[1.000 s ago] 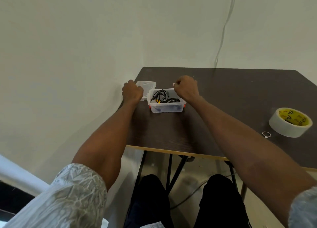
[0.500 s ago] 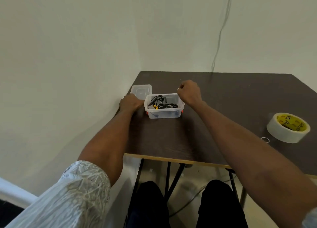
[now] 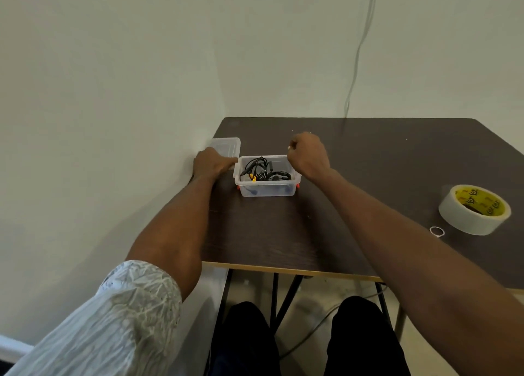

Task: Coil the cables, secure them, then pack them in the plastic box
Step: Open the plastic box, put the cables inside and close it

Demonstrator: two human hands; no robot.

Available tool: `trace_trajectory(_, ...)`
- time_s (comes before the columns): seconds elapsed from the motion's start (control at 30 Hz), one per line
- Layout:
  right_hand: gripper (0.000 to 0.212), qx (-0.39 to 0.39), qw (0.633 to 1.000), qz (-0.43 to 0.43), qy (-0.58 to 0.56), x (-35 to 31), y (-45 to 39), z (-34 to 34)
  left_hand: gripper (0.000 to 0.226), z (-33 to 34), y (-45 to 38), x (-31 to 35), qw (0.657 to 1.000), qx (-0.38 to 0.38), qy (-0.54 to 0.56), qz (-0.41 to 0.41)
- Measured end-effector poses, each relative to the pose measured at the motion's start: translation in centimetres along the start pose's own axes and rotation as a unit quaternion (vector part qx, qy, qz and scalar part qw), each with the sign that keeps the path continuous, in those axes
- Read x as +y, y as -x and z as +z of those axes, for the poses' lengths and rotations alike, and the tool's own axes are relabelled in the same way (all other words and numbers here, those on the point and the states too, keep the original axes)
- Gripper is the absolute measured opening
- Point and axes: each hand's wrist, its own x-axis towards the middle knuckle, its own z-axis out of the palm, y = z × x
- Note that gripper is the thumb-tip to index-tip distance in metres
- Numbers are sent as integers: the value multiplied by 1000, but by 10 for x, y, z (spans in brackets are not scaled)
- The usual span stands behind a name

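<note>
A small clear plastic box [image 3: 266, 190] with red clips stands near the table's left edge. Coiled black cables [image 3: 259, 169] with a yellow plug lie inside it. My left hand [image 3: 211, 163] is at the box's left end, its fingers on the rim. The box's back right corner is covered by my right hand [image 3: 307, 156], which is curled over the rim with its fingertips hidden. The box's clear lid [image 3: 228, 144] lies flat just behind my left hand, against the wall.
The dark brown table [image 3: 368, 177] fills the corner between two pale walls. A roll of white tape [image 3: 473, 210] with a yellow core lies at the right, with a small white ring [image 3: 521, 230] beside it. A thin wire [image 3: 358, 49] runs down the back wall.
My left hand has come down from the lid to the box's left end. The right hand stays at the box's back right corner. The view has shifted slightly.
</note>
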Motion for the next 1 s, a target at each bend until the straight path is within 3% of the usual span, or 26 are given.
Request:
trace_trajectory(0.07, 19, 17, 1000, 6, -4, 1, -1, 0, 80, -10, -3, -2, 996, 22, 83, -26)
trace_trajectory(0.17, 28, 48, 995, 54, -65, -2, -1, -8, 78, -27, -5, 8, 984, 17, 172, 47)
trace_trajectory(0.27, 43, 79, 955, 190, -213, -11, -6, -17, 83, -50, 3, 23, 964, -107, 164, 178)
trace_trajectory(0.4, 52, -20, 854, 291, -431, -18, -3, -35, 70, -73, 19, 41, 924, -267, 103, 253)
trace_trajectory(0.5, 31, -65, 831, 296, -467, -19, 1, -40, 73, -83, 32, 49, 909, -313, 50, 271)
trace_trajectory(0.6, 14, -62, 826, 324, -456, -22, 7, -41, 78, -87, 41, 45, 896, -353, 160, 219)
trace_trajectory(0.67, 16, -64, 820, 336, -459, -23, 10, -41, 72, -81, 45, 41, 892, -317, 293, 131)
trace_trajectory(0.73, 14, -73, 820, 339, -456, -26, 16, -38, 55, -68, 48, 34, 903, -226, 361, 54)
trace_trajectory(0.8, 10, -69, 843, 339, -412, -30, 20, -33, 33, -53, 56, 31, 929, -114, 352, -3)
trace_trajectory(0.87, 27, -27, 880, 334, -337, -33, 22, -28, 25, -42, 70, 33, 943, -40, 330, -31)
trace_trajectory(1.0, 25, 26, 922, 314, -224, -38, 23, -26, 26, -26, 88, 39, 957, 15, 291, -13)
